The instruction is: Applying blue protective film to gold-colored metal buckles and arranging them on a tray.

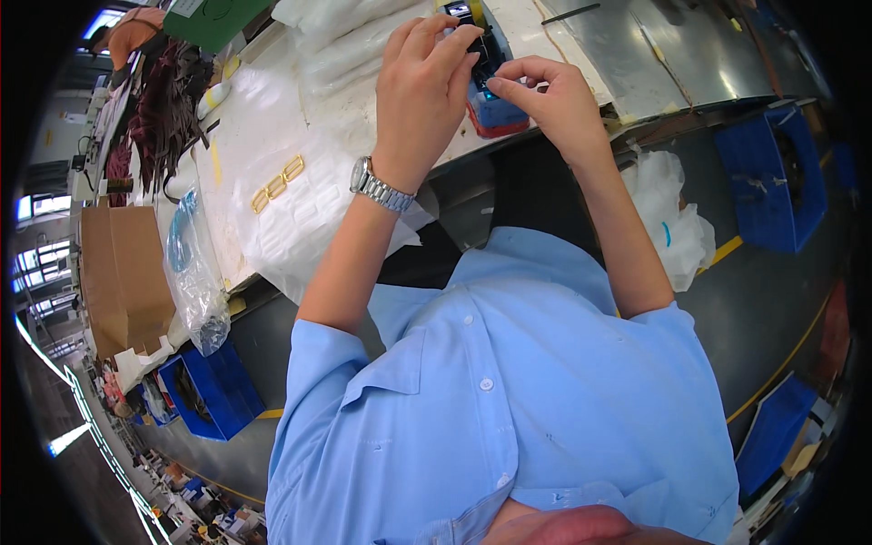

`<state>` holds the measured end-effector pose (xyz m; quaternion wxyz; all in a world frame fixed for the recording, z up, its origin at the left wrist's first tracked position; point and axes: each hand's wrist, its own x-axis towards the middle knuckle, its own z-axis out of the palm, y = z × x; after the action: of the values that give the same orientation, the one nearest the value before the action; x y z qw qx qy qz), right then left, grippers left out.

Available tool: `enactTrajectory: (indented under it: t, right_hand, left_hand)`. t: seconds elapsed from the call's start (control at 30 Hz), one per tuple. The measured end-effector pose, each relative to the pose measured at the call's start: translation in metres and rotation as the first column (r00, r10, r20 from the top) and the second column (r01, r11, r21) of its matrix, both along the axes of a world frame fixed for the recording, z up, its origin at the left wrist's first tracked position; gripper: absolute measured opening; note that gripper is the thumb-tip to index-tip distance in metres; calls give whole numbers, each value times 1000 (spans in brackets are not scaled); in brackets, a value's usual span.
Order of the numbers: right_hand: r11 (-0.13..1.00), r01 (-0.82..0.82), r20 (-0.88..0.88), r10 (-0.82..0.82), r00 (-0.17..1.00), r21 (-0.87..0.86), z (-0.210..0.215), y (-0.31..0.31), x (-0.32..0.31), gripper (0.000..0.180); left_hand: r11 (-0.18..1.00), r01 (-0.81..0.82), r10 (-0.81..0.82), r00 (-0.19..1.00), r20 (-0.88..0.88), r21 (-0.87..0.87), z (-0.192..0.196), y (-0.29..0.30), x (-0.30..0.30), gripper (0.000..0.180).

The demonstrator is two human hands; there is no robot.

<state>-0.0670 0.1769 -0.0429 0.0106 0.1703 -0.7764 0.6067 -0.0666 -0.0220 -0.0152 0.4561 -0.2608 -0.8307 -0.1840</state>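
A blue and red tape dispenser (495, 111) with a dark top stands at the near edge of the workbench (363, 109). My left hand (422, 86), with a metal wristwatch (380, 188) on the wrist, rests its fingers on the dispenser's top. My right hand (554, 95) is beside it on the right, thumb and forefinger pinched together at the dispenser's front. Whether a strip of tape is between those fingers is too small to tell.
White plastic sheets (300, 218) with small gold parts (277, 186) lie left of my hands. A clear bag (195, 282) hangs off the bench. A cardboard box (123, 272), blue bins (213, 391) (772, 182) and a white bag (677, 222) stand on the floor.
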Motion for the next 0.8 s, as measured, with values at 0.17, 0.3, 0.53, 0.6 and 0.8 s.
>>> enactTrajectory:
  t: [0.17,0.3,0.53,0.6,0.8]
  right_hand:
    - [970,13,206,39,978,-243,24,19,63,19]
    - [982,-12,394,87,915,-189,-17,41,136,11]
    - [974,6,361,77,929,-226,-50,31,144,11]
    - [970,-16,364,106,925,-241,-49,29,144,10]
    - [939,-4,450,168,877,-343,-41,37,145,11]
  left_hand:
    - [998,-37,28,985,172,50,11,16,3,26]
    - [996,-40,15,960,279,82,17,15,-8,30]
    - [988,-87,34,926,376,125,25,11,-16,27]
    - [988,-82,34,941,337,130,29,5,-9,27]
    - [945,-278,198,905,376,172,33,-111,45,13]
